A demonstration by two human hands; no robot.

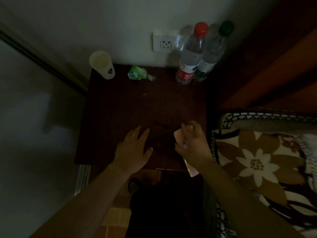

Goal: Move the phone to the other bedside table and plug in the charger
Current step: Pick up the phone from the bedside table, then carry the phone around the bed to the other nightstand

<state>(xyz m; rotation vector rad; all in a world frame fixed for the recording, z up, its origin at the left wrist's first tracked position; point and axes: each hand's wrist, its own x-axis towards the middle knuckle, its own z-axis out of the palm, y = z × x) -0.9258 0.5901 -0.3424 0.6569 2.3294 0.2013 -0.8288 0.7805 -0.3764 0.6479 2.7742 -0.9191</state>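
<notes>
**Pink phone held at the near right edge of the bedside table**

A pale pink phone (178, 137) is seen under the right hand (192, 145), at about 4 o'clock on the dark wooden table (137, 107). Only its upper corner and a lower strip near the table's front edge are shown; the middle is covered by the hand. The lower end appears to reach past the front edge. The right hand's fingers are curled closed around the phone, and something small and pale is pinched at the fingertips, though what it is cannot be told in the dim light. The left hand (133, 148) is laid flat, fingers spread wide, at about 7 o'clock on the table, holding nothing.

The centre of the table is left bare. Along the far edge, a cream cup (102, 64) is placed at 11 o'clock, a crumpled green wrapper (137, 73) at 12 o'clock, and two clear water bottles at 1 o'clock, the red-capped bottle (190, 55) just beside the green-capped bottle (214, 50). A white wall socket (163, 43) is mounted just above the far edge, partly overlapped by the bottles. The right edge of the table is bordered by a flowered blanket (260, 160) and a wooden bed frame (267, 69); a pale wall panel is found to the left.
</notes>
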